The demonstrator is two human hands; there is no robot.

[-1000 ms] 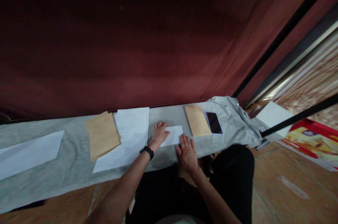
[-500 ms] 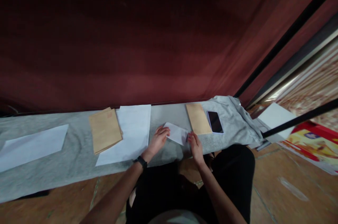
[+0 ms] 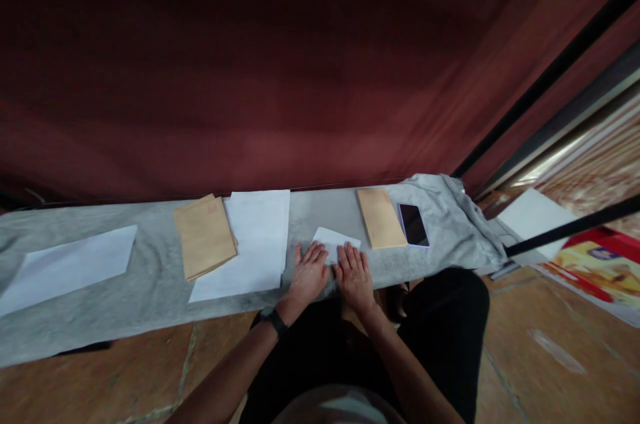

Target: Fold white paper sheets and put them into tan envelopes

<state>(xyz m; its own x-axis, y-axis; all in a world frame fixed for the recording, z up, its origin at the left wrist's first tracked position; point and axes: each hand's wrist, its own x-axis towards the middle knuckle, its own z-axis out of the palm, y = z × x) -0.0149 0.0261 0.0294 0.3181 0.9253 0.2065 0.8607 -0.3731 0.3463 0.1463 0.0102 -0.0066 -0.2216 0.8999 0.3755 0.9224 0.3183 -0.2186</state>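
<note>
A small folded sheet of white paper point(image 3: 336, 238) lies on the grey cloth in front of me. My left hand point(image 3: 309, 273) rests flat over its left part, fingers stretched out. Beside it my right hand point(image 3: 354, 275) presses on the paper's near right part, also flat with fingers extended. Both hands hide the near edge of the sheet. To the left are larger white sheets point(image 3: 260, 237), partly under a stack of brown envelopes point(image 3: 206, 237). Right of my hands lies another brown envelope or stack of them point(image 3: 381, 219).
A phone point(image 3: 414, 225) with a dark screen lies right of the brown envelope. Another white sheet point(image 3: 75, 264) is at the far left of the cloth-covered bench point(image 3: 155, 304). A dark red panel point(image 3: 250, 77) rises behind. Black bars point(image 3: 575, 231) and a printed box point(image 3: 600, 264) are at right.
Both hands have left the paper's side edges and come together on top of it, flattened with fingers extended. The paper now lies flat and appears smaller under them. The view has shifted slightly.
</note>
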